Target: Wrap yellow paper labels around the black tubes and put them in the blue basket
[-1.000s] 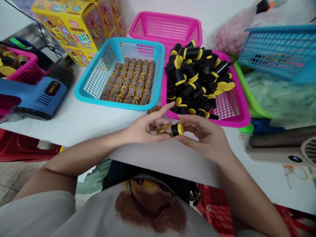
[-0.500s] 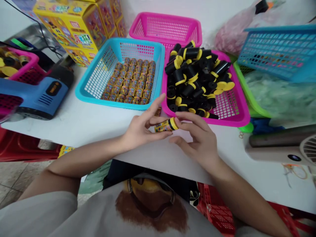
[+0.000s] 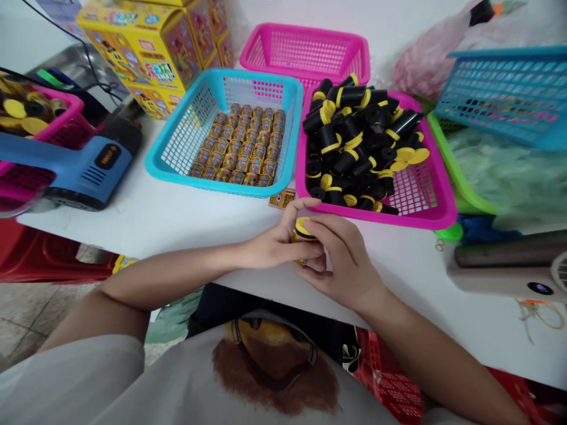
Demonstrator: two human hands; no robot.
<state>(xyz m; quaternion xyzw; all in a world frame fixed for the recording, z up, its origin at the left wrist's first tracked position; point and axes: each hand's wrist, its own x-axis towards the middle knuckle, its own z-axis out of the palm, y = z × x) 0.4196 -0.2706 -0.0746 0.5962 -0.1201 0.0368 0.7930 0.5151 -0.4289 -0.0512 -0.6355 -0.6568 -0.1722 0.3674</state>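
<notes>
A small canister with a yellow lid and a black band beneath it stands roughly upright between my hands, above the table's front part. My left hand is closed around it from the left, its index finger stretched out past it. From the right, my right hand has its fingers on the lid and side. Fingers hide most of the printed label. Just beyond my hands, flat printed labels lie on the table. A pink basket behind holds many black canisters with yellow lids.
A blue basket holds rows of printed canisters. Further round are an empty-looking pink basket, yellow boxes, a blue heat gun at left, a green basket with clear bags, and a grey fan-like device at right.
The canister has turned from lying sideways to roughly upright, lid up. My right hand has closed in around it. The view has shifted slightly, and the flat labels now show more fully.
</notes>
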